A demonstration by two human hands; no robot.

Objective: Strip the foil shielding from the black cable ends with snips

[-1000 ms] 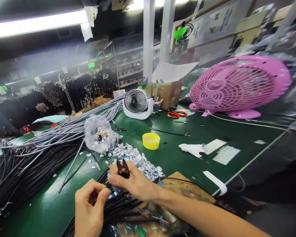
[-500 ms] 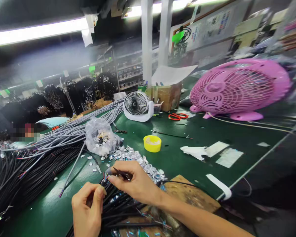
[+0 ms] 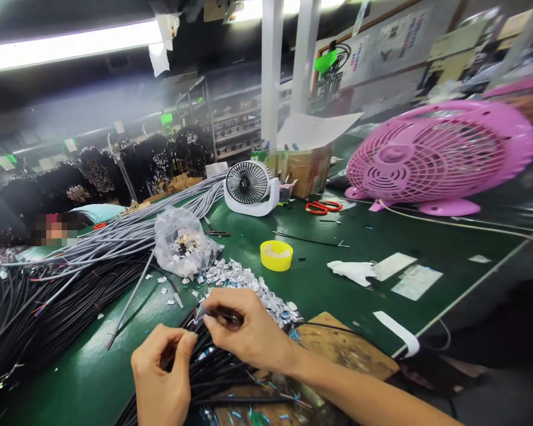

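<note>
"At the lower middle of the head view, how do I read the two hands?"

"I see the left hand (image 3: 162,373) rising from the bottom edge, its back towards me, the fingers curled and the thumb pressed to the forefinger. The pinch is closed on a cable with coloured wires (image 3: 196,314); most of its length is hidden from me."

"And where does the free end of that cable lie?"

"Just above the left fingertips, in the narrow gap between the hands, its fine wires fanned upward."

"The right hand, then?"

"I have the right hand (image 3: 249,334) slightly higher, with its forearm (image 3: 337,377) slanting in from the lower right. The fingers are wrapped about a dark tool (image 3: 231,316), clamped on it; the thumb points left, near the wires. Whether the thumb touches them I cannot tell, nor how the tool's blades stand."

"What borders the hands?"

"Beneath them, a bundle of black cables (image 3: 208,378); behind the right hand, a heap of silver scraps (image 3: 260,290); under the forearm, a worn board (image 3: 350,349). Farther back on the green tabletop (image 3: 311,290) stand a yellow ring-shaped holder (image 3: 276,257) and a clear plastic bag (image 3: 166,234)."
</note>
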